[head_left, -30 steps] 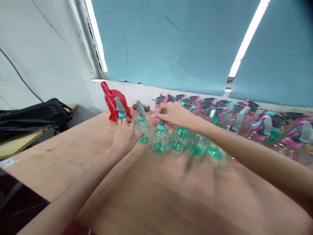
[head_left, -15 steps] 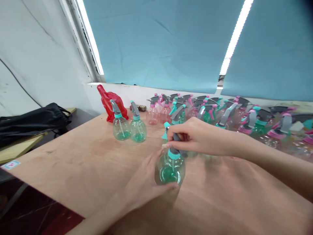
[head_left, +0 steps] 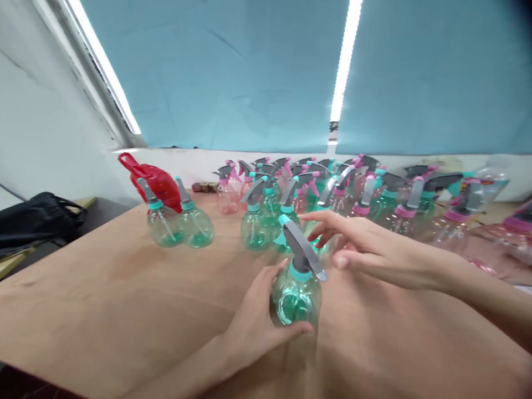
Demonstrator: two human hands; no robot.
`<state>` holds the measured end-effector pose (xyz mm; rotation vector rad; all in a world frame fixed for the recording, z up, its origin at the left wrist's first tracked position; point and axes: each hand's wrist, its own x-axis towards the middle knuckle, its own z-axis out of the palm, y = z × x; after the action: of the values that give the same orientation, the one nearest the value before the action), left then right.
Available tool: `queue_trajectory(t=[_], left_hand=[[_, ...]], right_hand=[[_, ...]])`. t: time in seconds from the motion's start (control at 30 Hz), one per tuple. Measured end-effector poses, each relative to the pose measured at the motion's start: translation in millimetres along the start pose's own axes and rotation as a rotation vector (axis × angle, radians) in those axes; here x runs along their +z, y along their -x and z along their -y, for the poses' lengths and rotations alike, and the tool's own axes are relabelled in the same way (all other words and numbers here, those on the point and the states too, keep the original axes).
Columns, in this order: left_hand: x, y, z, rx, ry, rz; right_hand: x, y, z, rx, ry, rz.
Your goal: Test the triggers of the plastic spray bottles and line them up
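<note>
A clear green spray bottle [head_left: 296, 296] with a grey and turquoise trigger head stands tilted slightly in front of me. My left hand [head_left: 266, 318] is wrapped round its body, thumb across the near side. Just right of the spray head is my right hand [head_left: 353, 244], its fingers apart and holding nothing; it looks clear of the bottle's lever. Beyond it, partly covered by that hand, stand more spray bottles with turquoise collars, such as a green one [head_left: 255, 227].
Two green spray bottles [head_left: 197, 227] stand at the left before a red plastic bag [head_left: 160, 185]. Several pink and green spray bottles [head_left: 228, 198] line the back and right of the wooden table [head_left: 137, 299]. A black bag [head_left: 41, 221] lies beyond the left edge.
My right hand has let go of the spray head and moved right, its fingers opening. My left hand keeps hold of the bottle. The view has turned to the right.
</note>
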<state>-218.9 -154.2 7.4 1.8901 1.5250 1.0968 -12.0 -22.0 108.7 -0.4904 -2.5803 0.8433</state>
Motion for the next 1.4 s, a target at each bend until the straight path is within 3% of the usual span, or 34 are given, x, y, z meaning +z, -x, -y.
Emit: queue_trajectory(t=[0.13,0.23,0.4,0.6,0.7,0.8,1.03,1.4], left_hand=[[29.2,-15,-1,0.019,0.030,0.008],[53.7,-28,-2,0.090,0.049,-0.010],[88.3,-55,-10,0.258,0.059,0.007],[110.7,-78,-21,0.284,0.013,0.002],[113.4,-85,-21,0.336,-0.043,-0.024],[110.1,-90,-16,0.377,-0.054,-0.015],[94.4,-95,-3,0.404,-0.012,0.188],[70.6,-84,8,0.310,-0.250,0.324]], right_hand=[[-9,28,-29,-0.003,-0.061,0.054],[-6,38,-36,0.023,-0.122,0.033],[4,46,-37,0.063,-0.260,-0.200],[9,53,-48,0.085,-0.505,-0.357],[10,53,-52,0.102,-0.549,-0.408],[11,51,-56,0.072,-0.578,-0.367],[10,47,-61,0.103,-0.503,-0.401],[12,41,-62,0.164,-0.469,-0.416]])
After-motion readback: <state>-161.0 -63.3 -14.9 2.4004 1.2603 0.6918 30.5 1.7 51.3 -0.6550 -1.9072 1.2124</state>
